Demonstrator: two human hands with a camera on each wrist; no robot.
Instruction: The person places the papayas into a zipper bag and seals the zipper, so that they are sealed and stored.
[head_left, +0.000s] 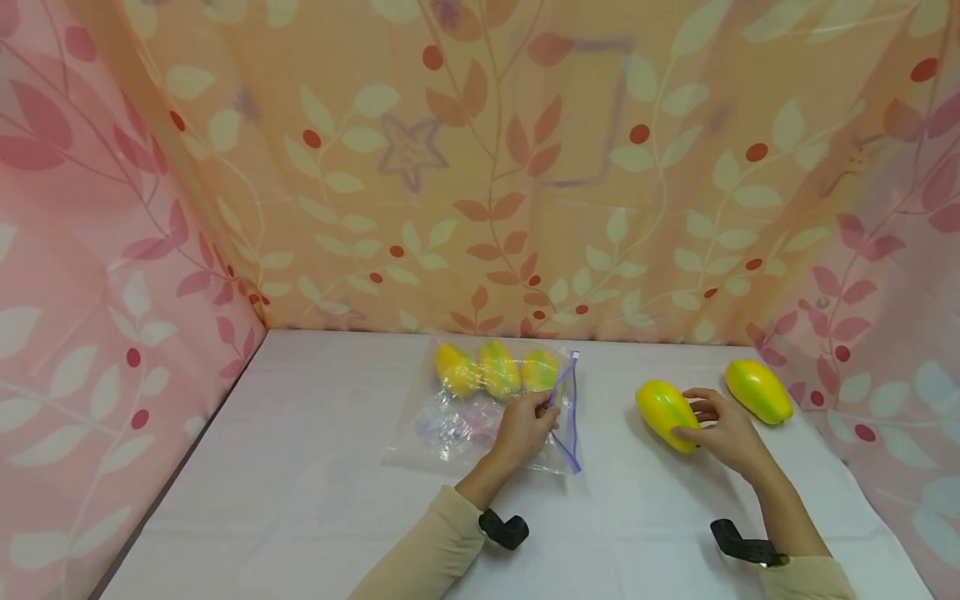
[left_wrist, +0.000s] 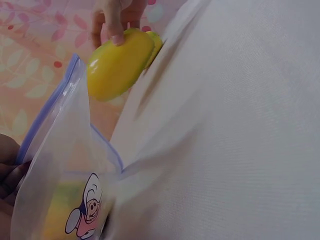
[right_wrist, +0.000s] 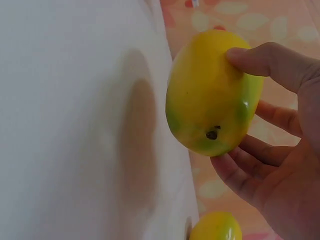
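Note:
A clear zip bag with a purple zip edge lies on the table, holding several yellow-green mangoes along its far side. My left hand pinches the bag near its opening, lifting the upper edge; in the left wrist view the purple zip rim stands apart and a cartoon print shows. My right hand grips another mango between thumb and fingers, to the right of the bag's mouth. In the right wrist view that held mango shows its dark stem end, with its shadow on the cloth beside it.
One more mango lies at the table's right side, behind my right hand. White cloth covers the table. Leaf-patterned curtains rise at the back and both sides. A black wrist mount sits on each forearm.

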